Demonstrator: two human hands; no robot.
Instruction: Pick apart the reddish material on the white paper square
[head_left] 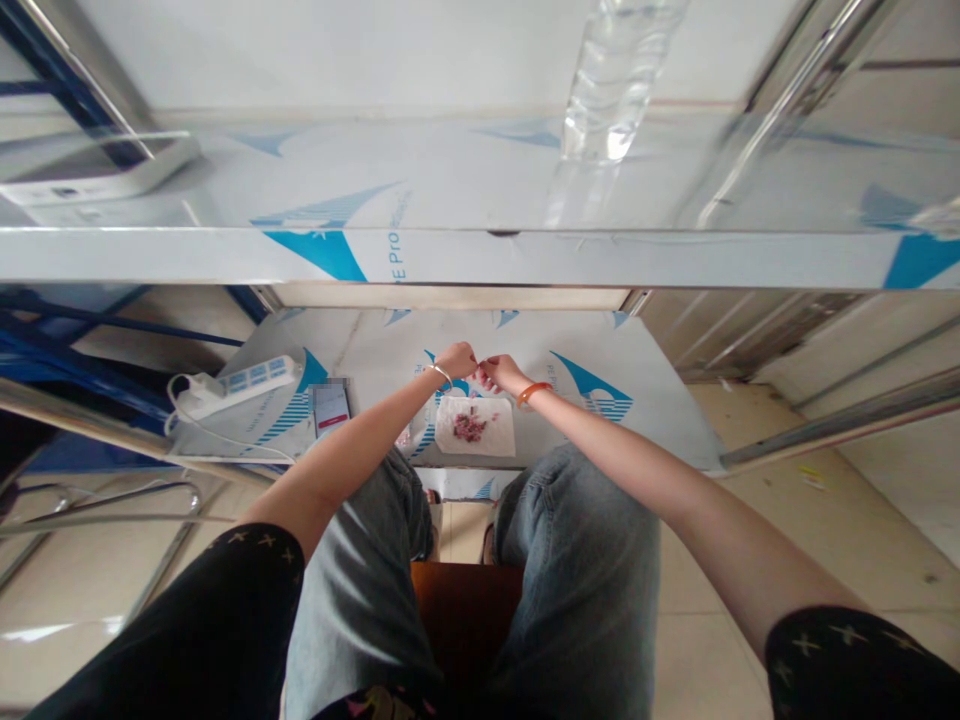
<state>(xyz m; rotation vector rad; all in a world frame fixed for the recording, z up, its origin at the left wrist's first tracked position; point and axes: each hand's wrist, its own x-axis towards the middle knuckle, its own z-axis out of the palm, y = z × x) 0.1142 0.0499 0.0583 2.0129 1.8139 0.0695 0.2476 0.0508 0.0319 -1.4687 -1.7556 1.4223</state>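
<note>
Head view: we pinch something tiny, too small to identify, between left hand and right hand, at 12 o'clock above white paper sheet holding reddish crumbly bits; light, fragile, fingertip grip suits.

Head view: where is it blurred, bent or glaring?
Head view: the plastic bottle on the upper shelf is smeared; shelf edges bow with wide-angle distortion; the film-covered table shines; left hand, right hand and the white tissue look small but fairly sharp.
</note>
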